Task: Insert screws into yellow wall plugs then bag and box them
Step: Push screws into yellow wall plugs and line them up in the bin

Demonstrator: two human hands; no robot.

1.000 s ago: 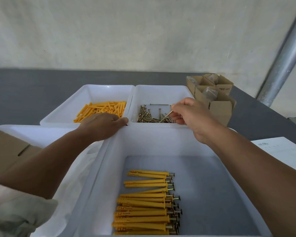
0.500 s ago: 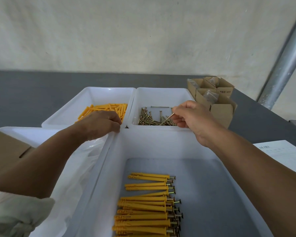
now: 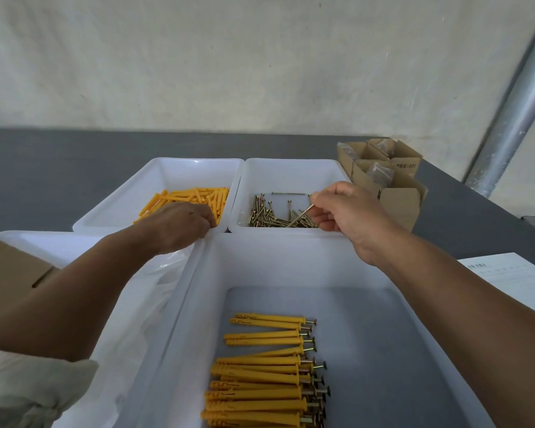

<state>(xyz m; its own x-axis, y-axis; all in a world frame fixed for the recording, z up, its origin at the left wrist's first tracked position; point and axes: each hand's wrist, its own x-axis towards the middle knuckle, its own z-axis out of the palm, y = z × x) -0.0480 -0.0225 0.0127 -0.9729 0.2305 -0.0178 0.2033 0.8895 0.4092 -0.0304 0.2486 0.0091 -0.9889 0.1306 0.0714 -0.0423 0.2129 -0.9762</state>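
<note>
Right hand (image 3: 349, 216) pinches one screw (image 3: 300, 216) above the screw tray (image 3: 291, 168); left hand (image 3: 179, 225), fingers curled, reaches among loose yellow plugs (image 3: 195, 196); its grip cannot be seen

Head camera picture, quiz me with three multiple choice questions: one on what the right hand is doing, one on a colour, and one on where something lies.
1. The right hand at the far right tray is:
A. flat and empty
B. an empty fist
C. pinching a screw

2. The wall plugs in the far left tray are:
A. blue
B. yellow
C. green

3. The plugs with screws inserted lie in the:
A. near tray
B. far left tray
C. far right tray

Answers:
1 C, thumb and fingers hold a screw that slants down into that tray.
2 B, they show plainly yellow against the white tray.
3 A, they lie side by side on its floor, screw heads to the right.
</note>
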